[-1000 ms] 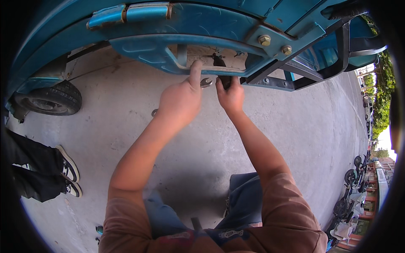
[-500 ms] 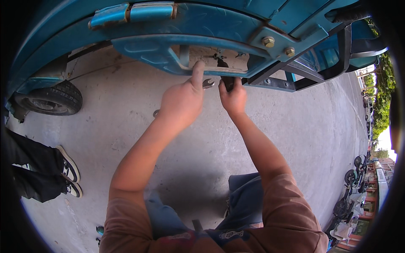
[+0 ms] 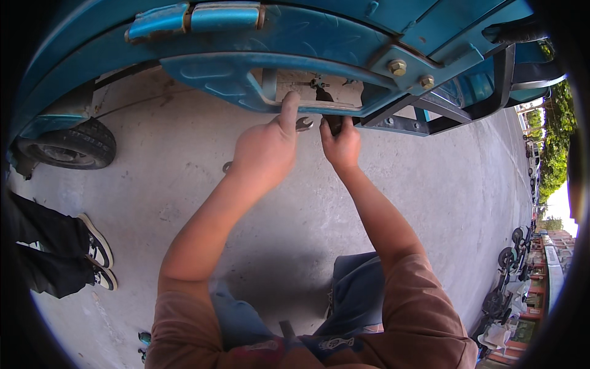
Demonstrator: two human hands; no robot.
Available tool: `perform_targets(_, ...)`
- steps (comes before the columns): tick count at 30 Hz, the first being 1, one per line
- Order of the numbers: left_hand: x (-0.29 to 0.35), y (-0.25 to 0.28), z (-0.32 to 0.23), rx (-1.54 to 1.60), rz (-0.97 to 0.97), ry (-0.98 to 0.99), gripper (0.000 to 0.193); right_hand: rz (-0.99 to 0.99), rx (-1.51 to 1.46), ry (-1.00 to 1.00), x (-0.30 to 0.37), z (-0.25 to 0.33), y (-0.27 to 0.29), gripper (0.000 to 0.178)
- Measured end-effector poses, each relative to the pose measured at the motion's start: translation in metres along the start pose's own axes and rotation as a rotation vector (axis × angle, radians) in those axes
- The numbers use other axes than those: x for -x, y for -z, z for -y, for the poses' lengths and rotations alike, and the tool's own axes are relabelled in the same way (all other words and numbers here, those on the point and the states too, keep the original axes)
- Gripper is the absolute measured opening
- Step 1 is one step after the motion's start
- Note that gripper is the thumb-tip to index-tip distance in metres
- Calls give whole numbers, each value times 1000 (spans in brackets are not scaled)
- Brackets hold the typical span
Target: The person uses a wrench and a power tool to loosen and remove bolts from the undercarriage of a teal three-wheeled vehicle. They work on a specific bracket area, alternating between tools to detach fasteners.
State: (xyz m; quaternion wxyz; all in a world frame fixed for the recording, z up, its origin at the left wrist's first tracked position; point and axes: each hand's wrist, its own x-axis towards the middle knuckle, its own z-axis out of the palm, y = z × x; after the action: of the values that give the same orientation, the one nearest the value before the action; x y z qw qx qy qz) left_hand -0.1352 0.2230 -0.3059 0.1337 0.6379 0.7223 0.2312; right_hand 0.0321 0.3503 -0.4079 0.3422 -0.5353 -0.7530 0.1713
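the blue vehicle frame (image 3: 212, 77) has shifted slightly down in view; the working position appears unchanged. right grip (image 3: 342, 146): closed on a dark handle (image 3: 333, 124), which extends just beyond it. left grip (image 3: 265, 150): seemingly closed round a wrench (image 3: 301, 125), its head just right.

The wrench (image 3: 302, 125) is grey metal, aslant, its open end showing just right of the left hand (image 3: 267, 149) and its other end left of that wrist; the hand hides its middle. The black tool (image 3: 332, 124), dark and slim, is held between thumb and fingers of the right hand (image 3: 343, 145), pointing away and slightly left. It passes behind the lower rail of the blue frame (image 3: 212, 75), its far end at a small metal fitting (image 3: 317, 82) seen through the opening; contact there is unclear.
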Motion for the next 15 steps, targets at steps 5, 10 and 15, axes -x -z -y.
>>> perform_targets(5,-1,-2,1,14,-9,-5,72,7,-29,-22,-2,2,1,33)
perform_targets(10,-1,-10,5,17,-97,-42,67,-6,-34,42,-3,12,-1,31)
perform_targets(15,-1,-1,-2,30,4,18,72,5,20,69,-3,11,-2,31)
